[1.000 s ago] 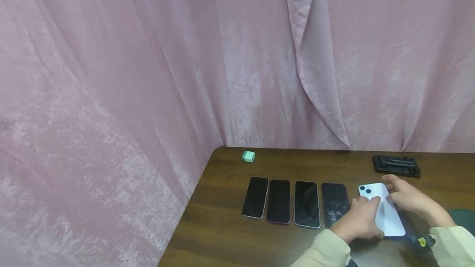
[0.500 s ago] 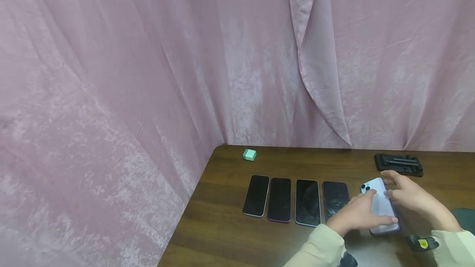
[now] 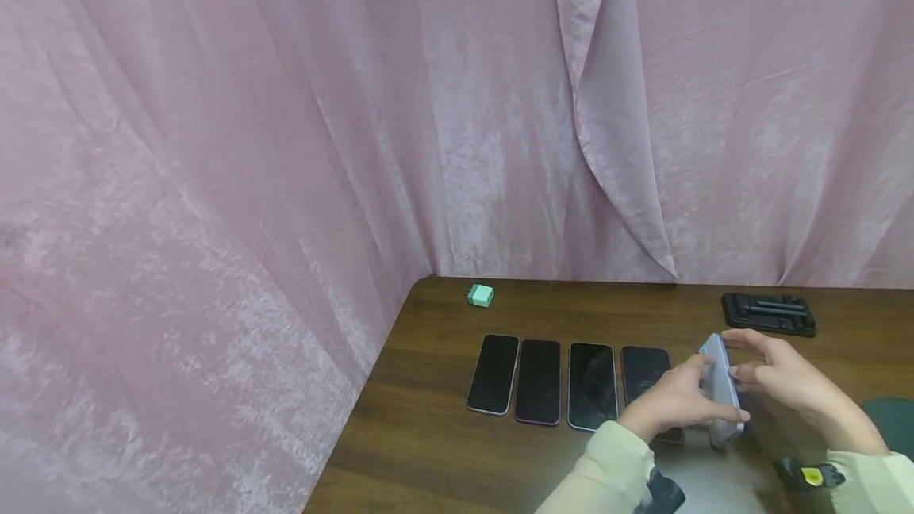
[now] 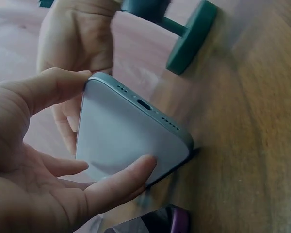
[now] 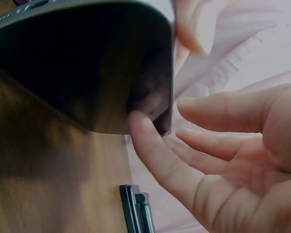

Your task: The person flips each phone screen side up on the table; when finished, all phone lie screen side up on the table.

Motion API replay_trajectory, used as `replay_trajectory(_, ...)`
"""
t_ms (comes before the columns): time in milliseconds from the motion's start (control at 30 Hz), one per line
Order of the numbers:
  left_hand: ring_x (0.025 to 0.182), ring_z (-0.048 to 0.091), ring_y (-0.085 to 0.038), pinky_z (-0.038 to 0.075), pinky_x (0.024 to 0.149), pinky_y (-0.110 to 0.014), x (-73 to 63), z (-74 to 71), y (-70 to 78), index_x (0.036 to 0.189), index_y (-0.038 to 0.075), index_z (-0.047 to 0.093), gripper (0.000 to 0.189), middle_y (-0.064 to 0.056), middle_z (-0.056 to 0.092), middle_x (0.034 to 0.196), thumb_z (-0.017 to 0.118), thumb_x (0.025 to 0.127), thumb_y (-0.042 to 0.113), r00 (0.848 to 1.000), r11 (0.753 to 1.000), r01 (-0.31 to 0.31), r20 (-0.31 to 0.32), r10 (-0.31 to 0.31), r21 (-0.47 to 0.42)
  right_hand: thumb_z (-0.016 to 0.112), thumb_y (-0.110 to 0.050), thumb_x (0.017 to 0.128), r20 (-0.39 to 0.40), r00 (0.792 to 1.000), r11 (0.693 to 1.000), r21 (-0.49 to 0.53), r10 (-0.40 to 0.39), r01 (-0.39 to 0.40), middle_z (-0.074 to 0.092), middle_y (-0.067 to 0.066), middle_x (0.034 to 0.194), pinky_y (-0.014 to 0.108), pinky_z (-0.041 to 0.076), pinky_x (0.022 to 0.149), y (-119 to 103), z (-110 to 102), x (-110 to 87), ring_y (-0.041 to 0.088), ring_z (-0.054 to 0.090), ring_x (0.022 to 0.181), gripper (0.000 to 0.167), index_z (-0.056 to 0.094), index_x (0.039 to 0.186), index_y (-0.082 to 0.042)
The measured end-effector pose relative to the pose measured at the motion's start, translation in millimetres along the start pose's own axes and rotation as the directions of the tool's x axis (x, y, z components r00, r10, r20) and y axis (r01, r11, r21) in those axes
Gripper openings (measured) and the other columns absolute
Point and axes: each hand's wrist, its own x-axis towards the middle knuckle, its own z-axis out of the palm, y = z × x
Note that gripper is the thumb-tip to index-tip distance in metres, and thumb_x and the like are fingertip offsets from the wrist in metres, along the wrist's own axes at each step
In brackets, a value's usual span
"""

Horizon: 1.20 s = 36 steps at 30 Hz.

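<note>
A smartphone with a pale bluish-white back (image 3: 721, 391) stands tilted up on one long edge over the table. My left hand (image 3: 671, 403) grips it. In the left wrist view the thumb sits at a bottom corner beside the charging port, and a finger lies on the pale back (image 4: 121, 121). From the far side my right hand (image 3: 789, 379) reaches to its upper end. One fairly straight finger (image 5: 157, 153) touches the black screen (image 5: 82, 68) in the right wrist view, with the thumb close beside the edge.
Several dark-screened smartphones (image 3: 539, 383) lie in a row to the left. A mint-green charger plug (image 3: 481, 296) sits at the back left, a black folded stand (image 3: 769, 314) at the back right. A dark green round object (image 3: 892, 423) is at the right. Pink curtain (image 3: 500, 141) hangs behind the table.
The smartphone has gone from lying back up to standing tilted on its long edge, shifting slightly left. The left thumb has moved to its lower edge; the right fingers have followed the upper end.
</note>
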Motion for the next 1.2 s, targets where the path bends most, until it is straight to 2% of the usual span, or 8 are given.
replay_trajectory(100, 0.083, 0.065, -0.007, 0.057, 0.062, -0.026, -0.5, -3.7, -2.7, 0.143, 0.014, 0.048, 0.065, 0.0, 0.063, 0.116, 0.078, 0.086, 0.004, 0.999, 0.985, 0.028, 0.044, -0.021, -0.168, 0.055, 0.009, 0.093, 0.002, 1.0, 1.0, 0.015, 0.008, -0.008, 0.041, 0.051, 0.13, 0.038, 0.06, 0.073, 2.7, 1.9, 1.5, 0.031, 0.071, 0.091, 0.052, 0.032, 0.135, 0.027)
replay_trajectory(233, 0.082, 0.067, -0.011, 0.059, 0.064, -0.03, 0.4, -8.0, -5.2, 0.144, 0.015, 0.047, 0.066, -0.002, 0.062, 0.118, 0.074, 0.086, -0.004, 0.997, 0.965, 0.051, 0.076, -0.032, -0.258, 0.057, 0.003, 0.096, 0.045, 0.999, 0.998, 0.067, 0.007, -0.01, 0.046, 0.048, 0.127, 0.037, 0.059, 0.073, 8.0, 4.5, 4.8, 0.021, 0.07, 0.09, 0.051, 0.034, 0.135, 0.026)
replay_trajectory(400, 0.081, 0.07, -0.016, 0.059, 0.066, -0.032, 1.6, -10.3, -6.3, 0.147, 0.015, 0.045, 0.07, -0.004, 0.062, 0.121, 0.071, 0.087, -0.01, 0.994, 0.947, 0.074, 0.103, -0.043, -0.313, 0.056, -0.007, 0.101, 0.121, 0.991, 0.99, 0.122, 0.052, -0.067, 0.048, 0.045, 0.128, 0.044, 0.059, 0.077, 13.1, 3.7, 7.0, 0.032, 0.066, 0.103, 0.054, 0.032, 0.137, 0.025)
replay_trajectory(533, 0.076, 0.071, -0.02, 0.059, 0.064, -0.031, 1.9, -10.1, -6.3, 0.145, 0.009, 0.047, 0.069, -0.003, 0.065, 0.107, 0.068, 0.085, -0.018, 0.992, 0.938, 0.055, 0.124, -0.013, -0.341, 0.055, -0.014, 0.103, 0.166, 0.98, 0.983, 0.126, 0.11, -0.132, 0.045, 0.046, 0.131, 0.051, 0.057, 0.079, 14.2, 4.7, 8.0, 0.047, 0.06, 0.112, 0.058, 0.029, 0.139, 0.023)
replay_trajectory(667, 0.074, 0.07, -0.016, 0.058, 0.062, -0.027, 0.9, -10.8, -6.7, 0.135, 0.006, 0.053, 0.062, 0.001, 0.062, 0.093, 0.068, 0.081, -0.022, 0.993, 0.95, 0.011, 0.113, 0.026, -0.311, 0.054, -0.017, 0.104, 0.161, 0.979, 0.986, 0.092, 0.126, -0.142, 0.036, 0.049, 0.133, 0.055, 0.057, 0.077, 14.7, 8.2, 9.6, 0.056, 0.054, 0.114, 0.059, 0.028, 0.139, 0.022)
replay_trajectory(933, 0.069, 0.066, -0.006, 0.053, 0.064, -0.021, -0.4, -13.5, -8.6, 0.114, 0.006, 0.059, 0.047, 0.001, 0.064, 0.088, 0.075, 0.077, -0.018, 0.998, 0.988, -0.02, 0.054, 0.028, -0.155, 0.059, -0.023, 0.103, 0.119, 0.979, 0.986, 0.017, 0.165, -0.168, 0.032, 0.05, 0.133, 0.056, 0.057, 0.073, 15.7, 13.6, 11.7, 0.065, 0.045, 0.118, 0.064, 0.03, 0.138, 0.022)
replay_trajectory(1033, 0.067, 0.065, -0.004, 0.051, 0.063, -0.019, -0.8, -13.1, -9.1, 0.105, 0.005, 0.059, 0.04, 0.0, 0.065, 0.083, 0.077, 0.076, -0.016, 0.999, 0.995, -0.02, 0.036, 0.023, -0.102, 0.061, -0.028, 0.102, 0.117, 0.977, 0.984, -0.045, 0.177, -0.173, 0.027, 0.054, 0.135, 0.055, 0.058, 0.072, 17.6, 14.1, 12.4, 0.068, 0.041, 0.12, 0.069, 0.031, 0.137, 0.023)
replay_trajectory(1200, 0.064, 0.064, -0.004, 0.05, 0.061, -0.019, -0.3, -11.1, -12.2, 0.1, 0.003, 0.058, 0.036, -0.001, 0.066, 0.077, 0.078, 0.076, -0.014, 1.0, 0.996, 0.005, 0.017, -0.003, -0.091, 0.067, -0.028, 0.098, 0.094, 0.979, 0.979, -0.111, 0.182, -0.172, 0.025, 0.056, 0.135, 0.053, 0.059, 0.068, 23.0, 16.4, 12.6, 0.068, 0.045, 0.116, 0.072, 0.033, 0.135, 0.023)
